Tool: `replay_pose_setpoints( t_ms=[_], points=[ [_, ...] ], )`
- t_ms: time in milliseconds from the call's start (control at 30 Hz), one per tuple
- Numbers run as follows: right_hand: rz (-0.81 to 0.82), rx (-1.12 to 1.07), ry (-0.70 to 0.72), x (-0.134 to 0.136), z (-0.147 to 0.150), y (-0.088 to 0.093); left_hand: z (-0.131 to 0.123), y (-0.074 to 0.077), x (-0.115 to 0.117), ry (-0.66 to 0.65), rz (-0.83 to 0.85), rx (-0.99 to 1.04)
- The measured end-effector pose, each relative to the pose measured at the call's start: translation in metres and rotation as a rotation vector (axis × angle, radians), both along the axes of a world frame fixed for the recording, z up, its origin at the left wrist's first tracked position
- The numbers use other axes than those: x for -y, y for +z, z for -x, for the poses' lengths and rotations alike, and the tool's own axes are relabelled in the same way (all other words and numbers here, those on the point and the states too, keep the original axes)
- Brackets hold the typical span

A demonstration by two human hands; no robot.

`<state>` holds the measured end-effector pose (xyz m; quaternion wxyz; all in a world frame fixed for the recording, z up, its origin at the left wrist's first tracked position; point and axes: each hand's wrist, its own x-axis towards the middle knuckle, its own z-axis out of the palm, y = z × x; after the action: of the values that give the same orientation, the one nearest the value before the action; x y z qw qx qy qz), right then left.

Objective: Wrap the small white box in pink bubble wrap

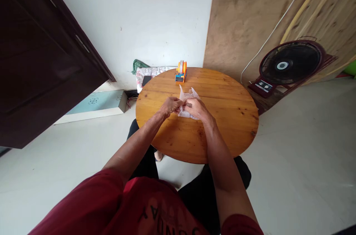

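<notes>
A crumpled piece of translucent, bumpy plastic that looks like bubble wrap (pixel 191 114) lies near the middle of the round wooden table (pixel 228 116). My left hand (pixel 172 106) pinches its left side, with the fingers closed. From the right, my right hand (pixel 196 108) reaches over the wrap, its fingers bent and closed on it close to my left fingertips. Loose corners of the plastic stick up beyond my hands. Whether anything is inside the wrap is hidden. Past it, towards the far edge, stands an orange and blue tape dispenser (pixel 181 72) carrying a roll of tape.
A dark red fan (pixel 290 62) stands right of the table. To the left are a dark door (pixel 50 49) and a long pale blue box (pixel 96 102) on the floor. A printed sack (pixel 142 75) sits behind the table by the white wall.
</notes>
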<state>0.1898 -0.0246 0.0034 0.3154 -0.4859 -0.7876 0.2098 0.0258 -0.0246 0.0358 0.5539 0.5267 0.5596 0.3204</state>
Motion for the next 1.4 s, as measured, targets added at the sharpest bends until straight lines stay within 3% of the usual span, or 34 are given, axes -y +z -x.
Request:
replay_pose_setpoints(
  t_ms=[200,300,500,633,1033,1267,1400],
  points=[
    [0.005,0.003,-0.034,0.005,-0.002,0.005,0.011,0.001,0.001,-0.152,-0.051,0.046],
    [0.08,0.031,-0.071,0.007,-0.006,0.009,0.01,-0.005,0.002,-0.166,-0.109,-0.049],
    [0.277,0.0,-0.169,0.01,-0.024,0.016,0.004,-0.013,0.006,-0.257,-0.509,-0.458],
    [0.336,0.044,-0.214,0.015,-0.034,0.022,0.002,-0.015,0.009,-0.333,-0.686,-0.623],
    [0.344,0.057,-0.271,0.014,-0.058,0.015,0.0,-0.059,0.009,-0.243,-0.974,-0.615],
    [0.25,0.044,-0.279,0.01,-0.048,0.012,-0.001,-0.061,0.009,-0.248,-1.019,-0.663],
    [0.294,0.009,-0.282,0.01,-0.044,0.01,-0.001,-0.057,0.011,-0.249,-1.035,-0.676]
  ],
)
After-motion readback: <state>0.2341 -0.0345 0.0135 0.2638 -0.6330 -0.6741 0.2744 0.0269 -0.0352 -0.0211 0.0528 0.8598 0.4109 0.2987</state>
